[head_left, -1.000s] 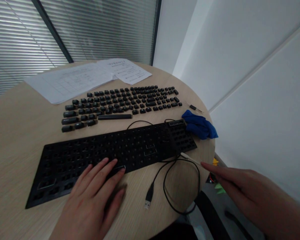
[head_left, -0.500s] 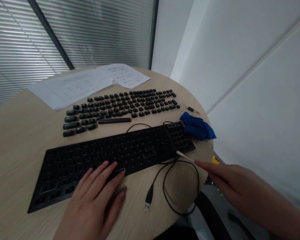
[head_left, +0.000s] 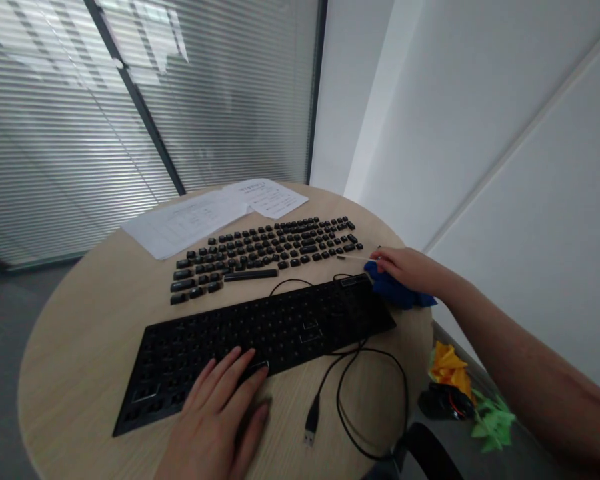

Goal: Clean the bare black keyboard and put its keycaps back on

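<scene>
Head view of a round wooden table (head_left: 75, 347). A black keyboard (head_left: 280, 327), stripped of its caps, lies across the near half. The left hand (head_left: 220, 413) rests palm down at its near edge. The fingers are extended and slightly apart, their tips on the frame, and grip nothing.

The right hand (head_left: 405, 267) reaches in from the right and lies over a blue cloth (head_left: 405, 297), just beyond the keyboard's right end. Its fingers are drawn together on one end of a thin swab (head_left: 353, 257). The swab points left, its free tip near the right end of the keycaps (head_left: 265, 248). Whether the tip touches a cap cannot be told.

The keycaps are laid out in rows on the table beyond the keyboard, apart from it. The long bar lies at their near side.

The cable (head_left: 375, 400) loops off the table's near-right edge and ends in a plug (head_left: 310, 427) lying loose on the wood. Papers (head_left: 195, 217) lie at the far edge, behind the keycaps.
</scene>
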A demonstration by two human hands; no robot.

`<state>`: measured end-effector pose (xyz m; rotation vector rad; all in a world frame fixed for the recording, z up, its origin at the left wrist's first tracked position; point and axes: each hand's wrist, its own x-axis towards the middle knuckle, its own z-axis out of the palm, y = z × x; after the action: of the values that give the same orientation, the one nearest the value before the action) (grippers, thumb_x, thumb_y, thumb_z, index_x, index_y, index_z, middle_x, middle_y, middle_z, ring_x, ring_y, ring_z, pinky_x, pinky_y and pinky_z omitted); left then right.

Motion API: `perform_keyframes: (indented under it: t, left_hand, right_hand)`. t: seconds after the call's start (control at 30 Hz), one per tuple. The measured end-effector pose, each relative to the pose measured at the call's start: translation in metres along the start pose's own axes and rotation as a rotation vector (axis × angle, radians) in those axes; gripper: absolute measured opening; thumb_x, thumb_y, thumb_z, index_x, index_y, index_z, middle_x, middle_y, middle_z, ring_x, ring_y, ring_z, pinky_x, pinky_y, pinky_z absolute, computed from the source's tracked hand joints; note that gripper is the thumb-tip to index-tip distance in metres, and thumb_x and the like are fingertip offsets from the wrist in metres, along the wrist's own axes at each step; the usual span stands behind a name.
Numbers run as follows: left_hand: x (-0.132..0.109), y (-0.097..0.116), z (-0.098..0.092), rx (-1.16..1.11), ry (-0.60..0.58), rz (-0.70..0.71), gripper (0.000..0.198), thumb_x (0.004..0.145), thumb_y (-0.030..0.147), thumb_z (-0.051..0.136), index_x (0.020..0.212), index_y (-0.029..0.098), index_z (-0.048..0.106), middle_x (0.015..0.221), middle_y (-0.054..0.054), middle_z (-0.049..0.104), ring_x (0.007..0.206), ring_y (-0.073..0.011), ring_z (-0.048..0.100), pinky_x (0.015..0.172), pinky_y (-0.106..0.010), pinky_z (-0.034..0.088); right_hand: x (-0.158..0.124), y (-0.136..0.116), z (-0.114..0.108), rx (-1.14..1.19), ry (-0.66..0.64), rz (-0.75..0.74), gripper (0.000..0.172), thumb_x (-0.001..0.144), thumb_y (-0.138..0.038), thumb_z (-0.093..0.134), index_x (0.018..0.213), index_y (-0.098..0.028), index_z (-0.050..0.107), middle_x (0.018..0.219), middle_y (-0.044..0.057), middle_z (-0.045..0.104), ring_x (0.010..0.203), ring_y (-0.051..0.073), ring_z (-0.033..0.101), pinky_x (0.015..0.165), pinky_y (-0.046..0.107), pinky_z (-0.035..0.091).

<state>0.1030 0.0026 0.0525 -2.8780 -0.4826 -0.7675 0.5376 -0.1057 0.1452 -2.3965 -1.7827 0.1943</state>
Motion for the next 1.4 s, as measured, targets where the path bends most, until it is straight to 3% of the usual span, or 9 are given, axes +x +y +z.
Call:
perform_keyframes:
  t: [0.17,0.37,0.6,0.7,1.0,1.1,1.17,1.23,1.4]
  left_hand:
    - [0.002,0.004,-0.003,-0.003,0.032,0.002,0.036,0.095,0.041,0.059,0.127,0.028,0.070,0.137,-0.008,0.071,0.125,-0.0320,0.068,0.099,-0.055,0.060]
    - [0.006,0.010,-0.006,-0.071,0.028,-0.043,0.033,0.096,0.035,0.058,0.126,0.026,0.069,0.134,-0.009,0.072,0.125,-0.0334,0.068,0.098,-0.059,0.060]
    - [0.001,0.012,-0.021,-0.295,0.074,-0.197,0.032,0.099,0.025,0.055,0.129,0.024,0.065,0.137,-0.010,0.068,0.131,-0.0284,0.063,0.114,-0.055,0.052]
    - [0.000,0.013,-0.029,-0.374,0.154,-0.243,0.025,0.098,0.022,0.057,0.119,0.024,0.069,0.126,-0.008,0.071,0.121,-0.0250,0.067,0.106,-0.047,0.057]
    - [0.008,0.021,-0.023,-0.303,0.012,-0.016,0.023,0.099,0.021,0.053,0.099,0.022,0.075,0.097,-0.005,0.076,0.085,-0.0191,0.070,0.075,-0.034,0.060]
    - [0.007,0.022,-0.018,-0.265,0.031,0.016,0.023,0.099,0.018,0.052,0.098,0.021,0.075,0.095,-0.005,0.077,0.083,-0.0196,0.069,0.073,-0.034,0.060]
    - [0.006,0.023,-0.019,-0.242,0.050,0.027,0.024,0.099,0.018,0.052,0.099,0.021,0.075,0.096,-0.006,0.077,0.083,-0.0191,0.068,0.073,-0.033,0.059]
    - [0.004,0.023,-0.024,-0.224,0.084,0.031,0.024,0.100,0.019,0.052,0.101,0.021,0.075,0.097,-0.006,0.077,0.084,-0.0185,0.069,0.074,-0.033,0.060]
    - [-0.011,-0.003,-0.040,-0.136,0.170,-0.106,0.024,0.098,0.022,0.054,0.108,0.023,0.076,0.104,-0.007,0.078,0.097,-0.0215,0.071,0.087,-0.039,0.060]
  right_hand:
    - [0.033,0.012,0.008,0.003,-0.032,-0.092,0.029,0.105,-0.025,0.043,0.114,-0.016,0.069,0.095,0.008,0.077,0.090,0.022,0.070,0.088,0.033,0.050]
    - [0.030,-0.009,0.013,-0.005,0.003,-0.143,0.031,0.105,-0.027,0.042,0.116,-0.015,0.069,0.109,0.013,0.076,0.102,0.025,0.068,0.094,0.036,0.049]
    - [-0.058,-0.105,0.045,0.125,0.074,-0.523,0.024,0.105,-0.017,0.045,0.108,-0.019,0.069,0.101,0.008,0.072,0.097,0.020,0.065,0.085,0.032,0.051]
    - [-0.087,-0.151,0.062,0.070,0.058,-0.562,0.023,0.100,-0.009,0.050,0.108,-0.019,0.069,0.101,0.007,0.068,0.092,0.020,0.061,0.080,0.032,0.049]
    - [-0.084,-0.201,0.090,-0.112,0.049,-0.569,0.009,0.100,-0.019,0.060,0.099,-0.019,0.069,0.096,0.006,0.070,0.093,0.024,0.057,0.079,0.039,0.043]
    - [-0.083,-0.189,0.073,-0.030,0.152,-0.471,0.018,0.102,-0.026,0.059,0.114,-0.022,0.072,0.107,0.007,0.072,0.101,0.025,0.060,0.087,0.041,0.044]
    - [-0.078,-0.161,0.051,0.029,0.255,-0.349,0.027,0.103,-0.028,0.055,0.125,-0.023,0.070,0.119,0.009,0.073,0.108,0.025,0.062,0.096,0.043,0.046]
    - [-0.067,-0.115,0.029,0.026,0.318,-0.217,0.033,0.103,-0.029,0.050,0.127,-0.019,0.071,0.122,0.012,0.073,0.114,0.027,0.063,0.103,0.045,0.046]
    - [-0.028,0.002,0.013,0.036,0.150,0.173,0.046,0.095,-0.032,0.052,0.129,-0.010,0.072,0.128,0.021,0.072,0.117,0.035,0.068,0.105,0.048,0.051]
